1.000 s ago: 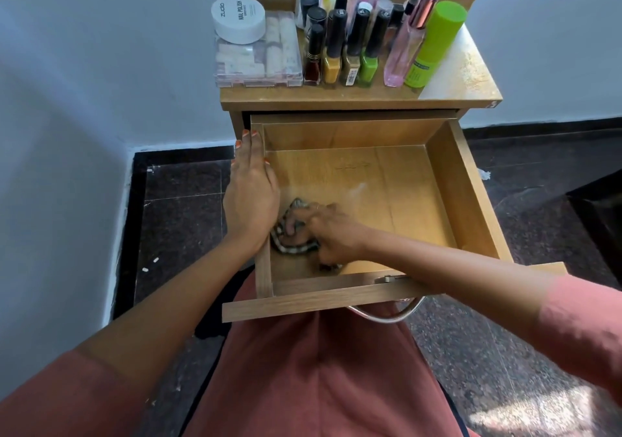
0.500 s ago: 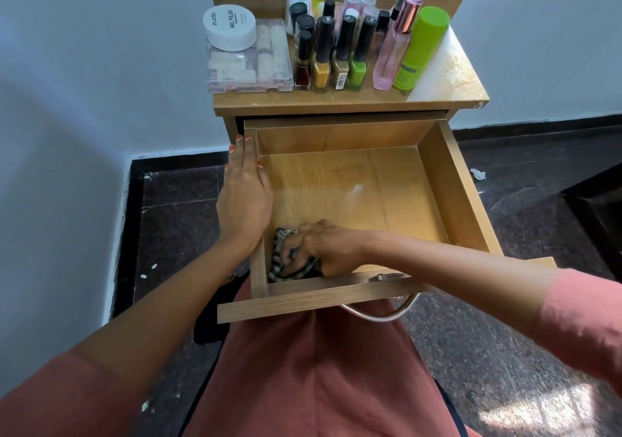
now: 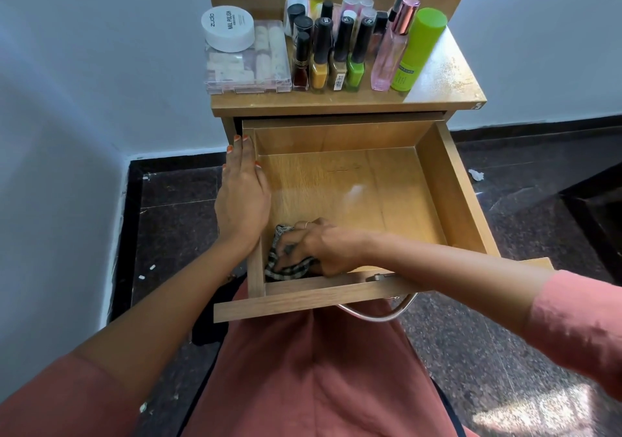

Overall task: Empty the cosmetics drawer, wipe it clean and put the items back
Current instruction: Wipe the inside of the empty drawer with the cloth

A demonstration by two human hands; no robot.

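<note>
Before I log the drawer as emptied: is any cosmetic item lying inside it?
No, the drawer holds only the striped cloth under the right hand; the bottles stand on the tabletop.

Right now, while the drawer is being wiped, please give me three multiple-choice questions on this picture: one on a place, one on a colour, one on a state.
1. Where in the drawer is the cloth?
A. near left corner
B. far right corner
C. middle of the far wall

2. What colour is the tall can on the tabletop?
A. blue
B. green
C. red

3. How is the left hand?
A. gripping the handle
B. holding a bottle
C. flat on the drawer's left wall

Answers:
1 A: the cloth lies under the right hand in the near left corner.
2 B: its body and cap are bright green.
3 C: its fingers lie straight along the wall's top edge.
</note>
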